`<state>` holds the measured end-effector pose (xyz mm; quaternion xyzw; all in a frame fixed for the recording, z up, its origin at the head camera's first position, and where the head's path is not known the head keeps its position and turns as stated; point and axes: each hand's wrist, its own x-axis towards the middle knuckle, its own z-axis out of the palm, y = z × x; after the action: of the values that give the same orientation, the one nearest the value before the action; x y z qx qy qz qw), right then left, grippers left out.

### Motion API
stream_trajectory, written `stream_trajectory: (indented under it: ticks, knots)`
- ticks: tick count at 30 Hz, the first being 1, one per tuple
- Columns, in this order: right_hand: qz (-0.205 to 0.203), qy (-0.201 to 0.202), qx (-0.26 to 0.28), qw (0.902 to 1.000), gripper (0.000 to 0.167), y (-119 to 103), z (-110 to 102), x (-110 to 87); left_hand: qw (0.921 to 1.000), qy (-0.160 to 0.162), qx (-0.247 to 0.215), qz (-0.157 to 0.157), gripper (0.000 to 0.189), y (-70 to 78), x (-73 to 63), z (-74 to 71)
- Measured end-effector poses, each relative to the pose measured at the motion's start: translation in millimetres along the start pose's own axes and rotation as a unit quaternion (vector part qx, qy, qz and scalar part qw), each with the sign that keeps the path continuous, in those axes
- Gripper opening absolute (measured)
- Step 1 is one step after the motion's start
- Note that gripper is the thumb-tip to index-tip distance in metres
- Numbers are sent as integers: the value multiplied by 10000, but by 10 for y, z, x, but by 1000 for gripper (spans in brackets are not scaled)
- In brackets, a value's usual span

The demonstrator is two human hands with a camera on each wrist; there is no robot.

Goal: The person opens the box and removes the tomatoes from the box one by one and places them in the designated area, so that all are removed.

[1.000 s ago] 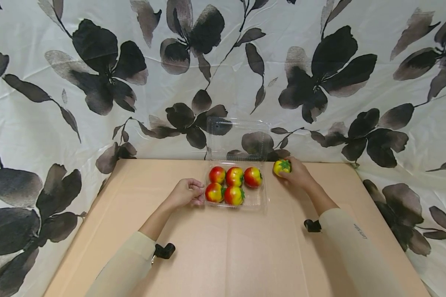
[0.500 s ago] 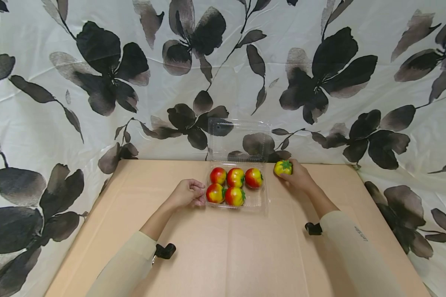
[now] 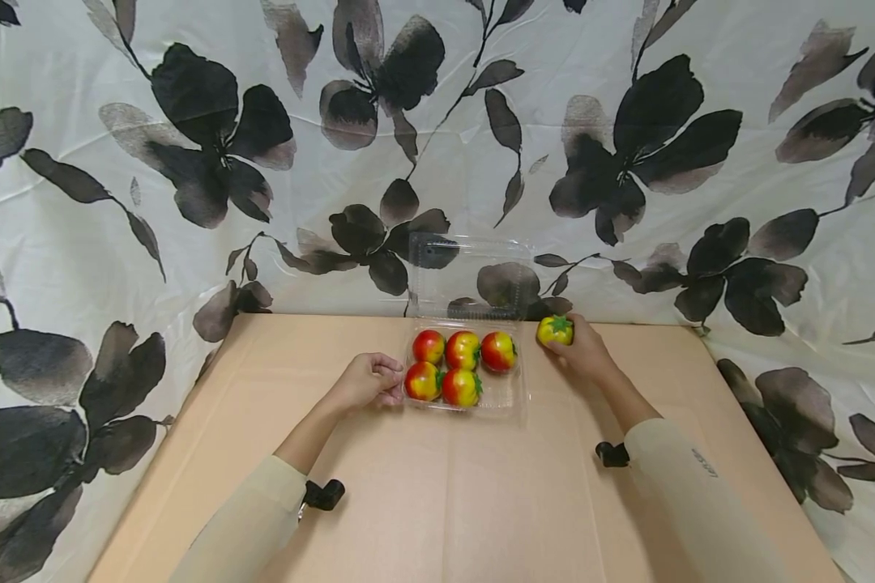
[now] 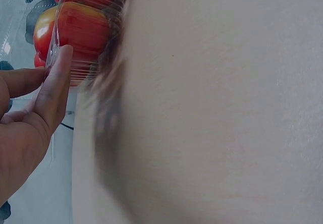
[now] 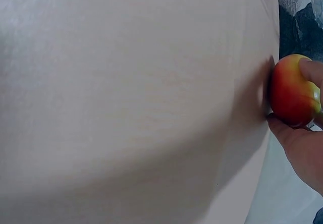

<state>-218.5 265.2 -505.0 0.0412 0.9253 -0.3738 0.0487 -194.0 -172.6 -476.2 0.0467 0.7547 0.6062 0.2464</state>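
Observation:
A transparent plastic clamshell container (image 3: 499,397) stands near the table's far edge with its lid (image 3: 437,279) raised. Several red-and-yellow, tomato-like fruits (image 3: 463,388) with green tops fill most of it; the front right spot holds none. My left hand (image 3: 368,380) pinches the container's left rim, thumb and finger on either side of it in the left wrist view. To the right of the container, my right hand (image 3: 583,348) grips another such fruit (image 3: 555,329), green top facing up. In the right wrist view this fruit (image 5: 291,90) sits close over the table, between thumb and fingers.
The table (image 3: 437,502) has a light tan surface with faint crease lines. Behind it hangs a white cloth (image 3: 510,48) printed with dark flowers. Black wrist devices (image 3: 324,493) stick out from both cuffs.
The view has shifted very slightly. Both hands, the container and the held fruit stay almost where they were.

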Motion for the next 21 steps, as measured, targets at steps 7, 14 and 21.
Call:
stream_trajectory:
  ticks: [7, 14, 21]
  knots:
    - [97, -1, 91, 9999, 77, 20, 8, -12, 10000, -19, 18, 10, 23, -16, 7, -3]
    - [118, -124, 29, 9999, 79, 22, 14, -16, 10000, -14, 34, 24, 24, -21, 3, -13]
    - [17, -114, -1, 9999, 77, 3, 8, -28, 9999, -37, 62, 76, 24, -29, 19, -13]
